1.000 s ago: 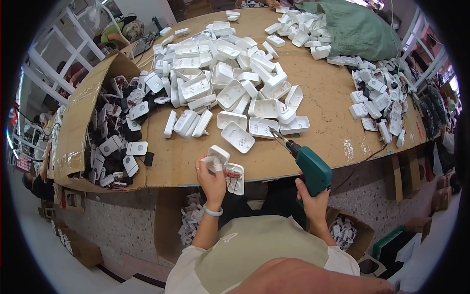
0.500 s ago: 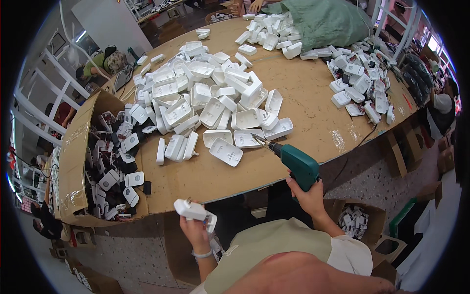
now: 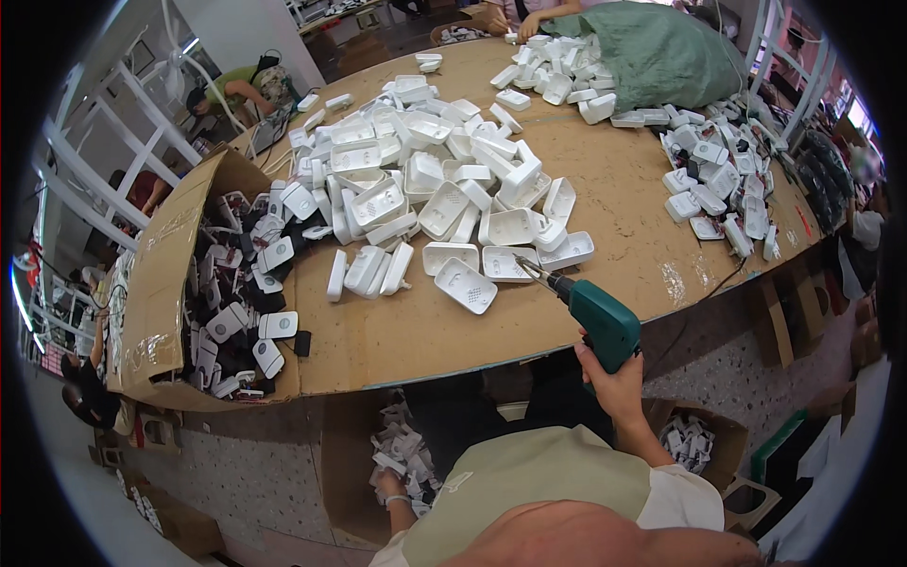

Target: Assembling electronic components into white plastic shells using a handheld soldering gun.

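My right hand [image 3: 616, 380] is wrapped round the handle of a green pistol-shaped power tool [image 3: 605, 321]. Its slim metal tip points away to the left, above the white plastic shells [image 3: 468, 286] at the near side of the heap. I cannot make out exactly which kind of tool it is. Low beside my left leg, my left hand [image 3: 390, 486] reaches into a cardboard box [image 3: 342, 472] with white plastic parts [image 3: 404, 444]. A white part lies at its fingertips; whether the fingers grip it is too small to tell.
On the cardboard-covered table [image 3: 453, 345], an open carton [image 3: 156, 302] of white-and-black devices stands left. A green sack [image 3: 666, 57] lies at the back, with wired white units [image 3: 718, 175] in front. Another person's hands [image 3: 529, 24] show at the far edge. A box of parts [image 3: 685, 442] stands right below.
My left hand has dropped from beside the table edge into the box below, and the white plastic piece it held up is no longer raised. The view has shifted; my right hand keeps the tool.
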The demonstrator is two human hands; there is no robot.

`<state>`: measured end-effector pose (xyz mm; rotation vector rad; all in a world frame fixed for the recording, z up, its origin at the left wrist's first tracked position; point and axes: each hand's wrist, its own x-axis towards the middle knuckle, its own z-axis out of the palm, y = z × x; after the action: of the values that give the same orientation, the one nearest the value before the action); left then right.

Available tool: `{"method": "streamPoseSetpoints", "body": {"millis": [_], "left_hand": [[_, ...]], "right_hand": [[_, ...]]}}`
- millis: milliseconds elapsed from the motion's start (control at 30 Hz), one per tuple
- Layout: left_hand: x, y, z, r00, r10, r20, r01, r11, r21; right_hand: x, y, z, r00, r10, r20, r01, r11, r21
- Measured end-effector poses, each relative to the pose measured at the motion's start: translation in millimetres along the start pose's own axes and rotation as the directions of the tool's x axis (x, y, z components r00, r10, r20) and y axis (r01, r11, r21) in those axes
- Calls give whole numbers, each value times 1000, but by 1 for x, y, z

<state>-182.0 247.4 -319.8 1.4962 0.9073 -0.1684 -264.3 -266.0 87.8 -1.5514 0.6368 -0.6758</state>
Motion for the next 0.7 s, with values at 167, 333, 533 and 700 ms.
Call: {"method": "streamPoseSetpoints", "body": {"millis": [167, 333, 533, 700], "left_hand": [[53, -114, -20, 954, -193, -229, 194, 981, -17], [27, -75, 50, 943, -119, 310, -308, 36, 951], [17, -85, 59, 956, 293, 33, -65, 102, 993], [-70, 50, 106, 621, 719, -310, -257, 561, 787]], "right_hand": [[1, -4, 6, 999, 26, 29, -26, 1000, 0], [-6, -6, 11, 1000, -7, 14, 8, 999, -33], [-7, -14, 18, 1000, -14, -14, 15, 998, 60], [-5, -13, 18, 997, -2, -71, 6, 999, 51]]}}
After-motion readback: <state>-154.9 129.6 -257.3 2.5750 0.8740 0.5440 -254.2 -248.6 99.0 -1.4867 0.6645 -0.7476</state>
